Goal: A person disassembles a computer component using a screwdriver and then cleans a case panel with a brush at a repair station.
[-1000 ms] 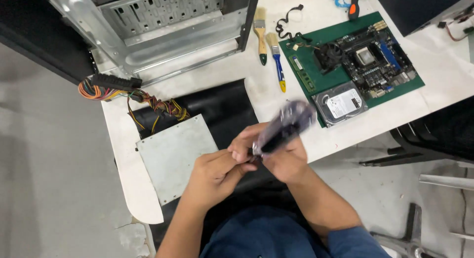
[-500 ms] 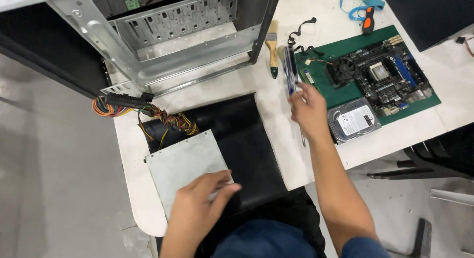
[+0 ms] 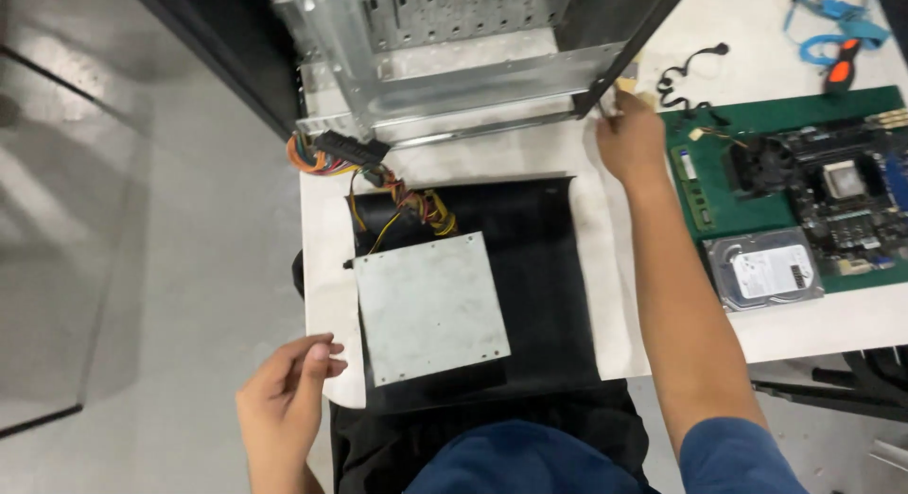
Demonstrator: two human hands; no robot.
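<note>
My right hand (image 3: 632,142) is stretched out across the white table (image 3: 473,158), at the bottom corner of the open metal computer case (image 3: 445,69). Its fingers are curled in, knuckles up, around something small and pale at the case's edge; I cannot tell what it is, or whether I really grip it.

My left hand (image 3: 284,399) hangs off the near left corner of the table, fingers loosely bent, holding nothing, fingertips close to the table edge.

Between the hands: a grey metal power supply box (image 3: 430,308) lying flat on a black mat (image 3: 544,267), its bundle of coloured wires (image 3: 397,187) trailing up toward the case.

To the right of my forearm: a hard drive (image 3: 766,270) on a green mat (image 3: 747,196), beside a circuit board (image 3: 837,196). An orange-handled screwdriver (image 3: 840,73) lies further back.
</note>
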